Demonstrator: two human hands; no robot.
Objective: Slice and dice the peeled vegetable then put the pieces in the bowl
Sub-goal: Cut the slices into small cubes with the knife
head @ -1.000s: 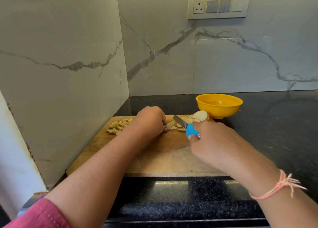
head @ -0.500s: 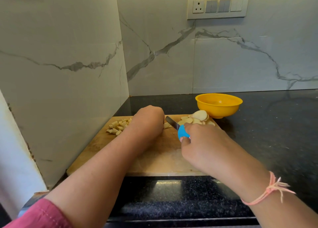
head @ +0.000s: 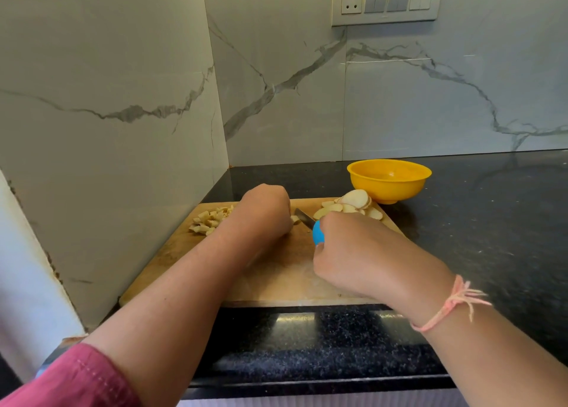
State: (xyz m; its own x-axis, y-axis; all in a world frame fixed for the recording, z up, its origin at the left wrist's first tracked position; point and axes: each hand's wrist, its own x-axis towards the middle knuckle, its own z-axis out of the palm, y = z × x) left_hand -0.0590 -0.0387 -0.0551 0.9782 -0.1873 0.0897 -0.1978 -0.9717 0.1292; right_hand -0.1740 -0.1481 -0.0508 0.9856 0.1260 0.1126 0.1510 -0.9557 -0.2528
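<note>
A wooden cutting board (head: 276, 280) lies on the black counter. My left hand (head: 264, 208) is curled over pale vegetable slices at the board's far middle; only a small piece (head: 295, 219) shows beside it. My right hand (head: 353, 253) grips a knife by its blue handle (head: 318, 233), and the blade (head: 304, 217) points toward my left hand, touching the piece. A stack of round slices (head: 350, 205) rests at the board's far right corner. Diced pieces (head: 210, 219) are piled at the far left. The yellow bowl (head: 388, 180) stands behind the slices.
Marble walls meet in a corner close behind and left of the board. A socket and switch panel (head: 385, 2) is mounted high on the back wall. Dark counter (head: 491, 222) stretches to the right of the bowl.
My right hand has drawn the knife leftward and slightly nearer, from beside the slice stack to my left hand. My left hand has barely moved.
</note>
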